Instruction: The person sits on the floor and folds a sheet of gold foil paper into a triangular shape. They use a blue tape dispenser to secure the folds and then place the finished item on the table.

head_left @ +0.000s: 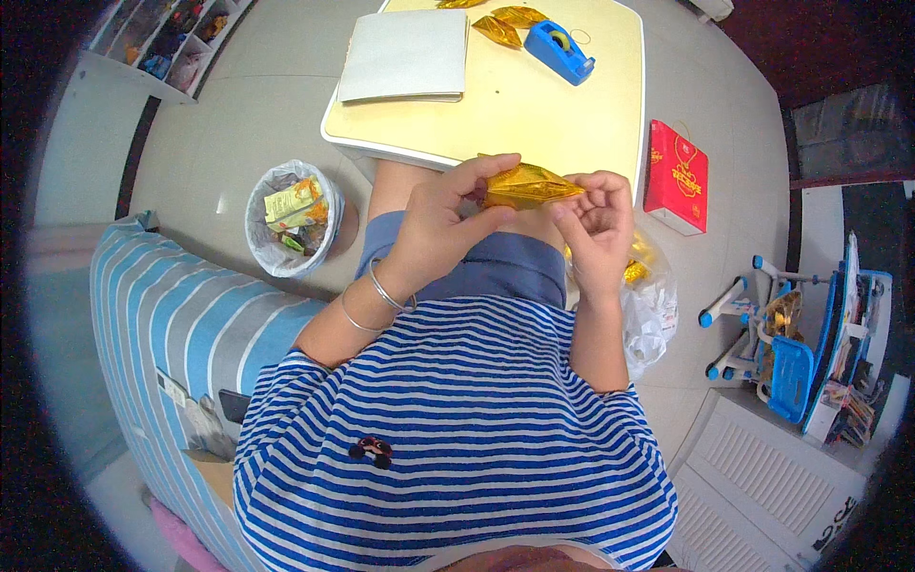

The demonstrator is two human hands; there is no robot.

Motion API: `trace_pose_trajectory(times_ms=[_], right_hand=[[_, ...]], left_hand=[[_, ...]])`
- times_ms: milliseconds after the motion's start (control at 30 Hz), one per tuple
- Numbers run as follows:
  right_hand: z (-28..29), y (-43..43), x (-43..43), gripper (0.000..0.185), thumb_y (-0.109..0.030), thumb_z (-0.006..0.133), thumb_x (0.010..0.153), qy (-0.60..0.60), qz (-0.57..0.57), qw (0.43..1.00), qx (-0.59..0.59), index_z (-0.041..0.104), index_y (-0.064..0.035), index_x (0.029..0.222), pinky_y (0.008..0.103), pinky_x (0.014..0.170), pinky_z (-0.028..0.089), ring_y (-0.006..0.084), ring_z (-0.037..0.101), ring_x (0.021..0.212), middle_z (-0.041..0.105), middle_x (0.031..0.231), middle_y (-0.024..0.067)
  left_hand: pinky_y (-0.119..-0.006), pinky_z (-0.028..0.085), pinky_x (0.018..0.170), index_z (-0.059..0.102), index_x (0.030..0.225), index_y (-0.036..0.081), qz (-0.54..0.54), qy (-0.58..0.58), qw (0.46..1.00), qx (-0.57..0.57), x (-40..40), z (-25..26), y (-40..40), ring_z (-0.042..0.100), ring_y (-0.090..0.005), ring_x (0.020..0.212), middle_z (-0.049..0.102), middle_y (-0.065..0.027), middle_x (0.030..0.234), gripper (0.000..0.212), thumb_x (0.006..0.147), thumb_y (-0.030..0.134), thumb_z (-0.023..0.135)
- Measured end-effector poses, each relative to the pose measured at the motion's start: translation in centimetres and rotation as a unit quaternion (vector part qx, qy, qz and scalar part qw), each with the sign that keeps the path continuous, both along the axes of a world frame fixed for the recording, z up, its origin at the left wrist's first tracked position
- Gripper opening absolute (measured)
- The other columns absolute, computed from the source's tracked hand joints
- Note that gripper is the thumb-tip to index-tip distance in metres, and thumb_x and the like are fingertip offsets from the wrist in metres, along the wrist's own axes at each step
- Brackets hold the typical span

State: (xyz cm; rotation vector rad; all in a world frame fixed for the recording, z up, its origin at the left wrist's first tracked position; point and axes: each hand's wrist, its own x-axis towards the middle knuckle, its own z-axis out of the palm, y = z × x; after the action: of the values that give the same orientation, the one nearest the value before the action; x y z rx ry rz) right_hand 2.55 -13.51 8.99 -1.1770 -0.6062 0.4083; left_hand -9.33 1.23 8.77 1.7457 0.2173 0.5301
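Note:
A folded gold foil paper piece (532,187), pointed at its right end, is held above my lap at the near edge of the yellow table (557,125). My left hand (447,214) grips its left end between thumb and fingers. At the pointed right end, my right hand (597,222) has its thumb and fingertips against the foil. Farther back on the table lie more folded gold pieces (498,32), beside a blue tape dispenser (559,51). A stack of pale grey sheets or boards (404,56) rests at the table's back left.
A lined waste bin (292,218) with wrappers stands on the floor at left, near a striped sofa or bed (193,307). To the right are a red gift box (675,179), a plastic bag (649,314) with gold foil in it, and a blue-and-white folding frame (779,343).

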Motion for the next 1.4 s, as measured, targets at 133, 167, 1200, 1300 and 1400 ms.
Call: trace_pose_trajectory(times_ms=[133, 167, 1200, 1300, 1400], right_hand=[[0.7, -0.8, 1.3, 0.02, 0.002, 0.074, 0.079, -0.288, -0.054, 0.951, -0.1, 0.064, -0.0015, 0.095, 0.0329, 0.086, 0.052, 0.0216, 0.064, 0.096, 0.066, 0.107, 0.0136], [1.3, -0.9, 1.4, 0.018, 0.002, 0.075, 0.077, -0.308, -0.05, 0.943, -0.114, 0.066, -0.0018, 0.092, 0.0335, 0.085, 0.052, 0.0222, 0.064, 0.096, 0.066, 0.107, 0.0141], [2.5, -0.8, 1.6, 0.011, -0.005, 0.076, 0.078, -0.326, 0.053, 0.925, -0.186, 0.078, -0.0039, 0.088, 0.0274, 0.065, 0.051, 0.0174, 0.066, 0.077, 0.068, 0.082, 0.0078], [2.5, -0.7, 1.7, 0.01, -0.005, 0.076, 0.078, -0.268, 0.083, 0.941, -0.188, 0.078, -0.0038, 0.088, 0.0278, 0.065, 0.052, 0.0172, 0.066, 0.077, 0.068, 0.082, 0.0077], [2.6, -0.8, 1.6, 0.011, -0.004, 0.076, 0.077, -0.315, 0.076, 0.925, -0.198, 0.078, -0.0036, 0.089, 0.0278, 0.065, 0.052, 0.017, 0.066, 0.076, 0.069, 0.083, 0.0079]], left_hand=[[-0.026, 0.054, 0.081, 0.057, 0.134, 0.004, -0.016, 0.002, 0.998, -0.065, -0.2, 0.2, -0.1, 0.066, -0.0149, 0.095, 0.068, -0.0111, 0.113, 0.05, 0.086, 0.002, 0.07], [-0.025, 0.054, 0.081, 0.057, 0.134, 0.003, -0.025, 0.006, 0.996, -0.086, -0.3, 0.2, -0.2, 0.066, -0.0145, 0.095, 0.068, -0.0113, 0.113, 0.049, 0.086, 0.001, 0.07], [-0.025, 0.045, 0.063, 0.062, 0.127, 0.005, -0.036, 0.002, 0.995, 0.098, -1.8, 1.4, 0.4, 0.056, -0.0152, 0.071, 0.067, -0.0104, 0.099, 0.04, 0.087, 0.009, 0.069], [-0.026, 0.048, 0.066, 0.062, 0.126, 0.006, -0.048, 0.001, 0.992, 0.115, -1.8, 1.5, 0.9, 0.059, -0.0181, 0.074, 0.067, -0.011, 0.102, 0.039, 0.087, 0.008, 0.069], [-0.028, 0.05, 0.069, 0.063, 0.126, 0.007, -0.053, -0.02, 0.99, 0.126, -1.7, 1.2, 1.0, 0.062, -0.0205, 0.079, 0.067, -0.0113, 0.103, 0.039, 0.088, 0.008, 0.068]])
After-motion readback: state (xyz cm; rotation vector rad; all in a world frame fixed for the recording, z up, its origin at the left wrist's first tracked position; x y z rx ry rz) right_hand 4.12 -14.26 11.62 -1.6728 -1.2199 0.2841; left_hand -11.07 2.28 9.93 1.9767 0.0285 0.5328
